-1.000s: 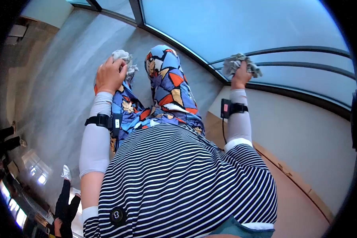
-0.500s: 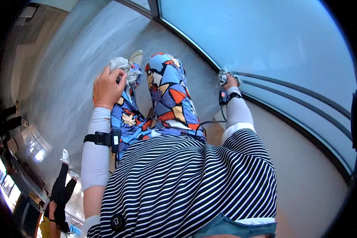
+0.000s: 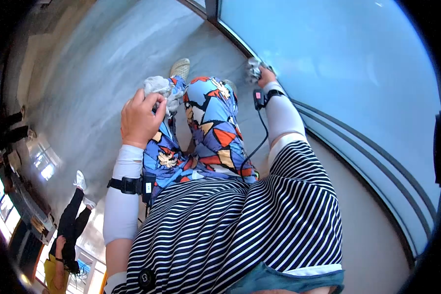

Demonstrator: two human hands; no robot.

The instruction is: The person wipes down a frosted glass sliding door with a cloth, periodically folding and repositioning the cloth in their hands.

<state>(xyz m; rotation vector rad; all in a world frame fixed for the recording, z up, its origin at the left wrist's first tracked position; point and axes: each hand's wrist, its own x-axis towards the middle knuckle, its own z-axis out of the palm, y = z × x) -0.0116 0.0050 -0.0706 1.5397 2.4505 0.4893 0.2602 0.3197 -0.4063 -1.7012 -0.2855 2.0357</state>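
Observation:
My left hand point(image 3: 141, 120) is closed round a crumpled whitish cloth point(image 3: 158, 87), held in front of my left knee. Some of that cloth hangs below the fingers. Farther out to the right, my right hand point(image 3: 266, 77) grips a bunched grey-and-white cloth point(image 3: 254, 70) at the dark lower frame of a large bluish glass panel point(image 3: 328, 59). Whether this cloth presses on the frame or the glass, I cannot tell. Each forearm wears a white sleeve and a black strap with a small device.
Two dark curved bars point(image 3: 372, 147) run along the panel on the right. Grey shiny floor point(image 3: 103, 63) stretches ahead and left. Another person in dark trousers point(image 3: 72, 215) is at the lower left. A cable point(image 3: 259, 142) runs from my right wrist device towards my waist.
My right hand and its cloth have moved forward and left along the panel's bottom frame. The left hand keeps its cloth and shifts only slightly in view as the camera turns.

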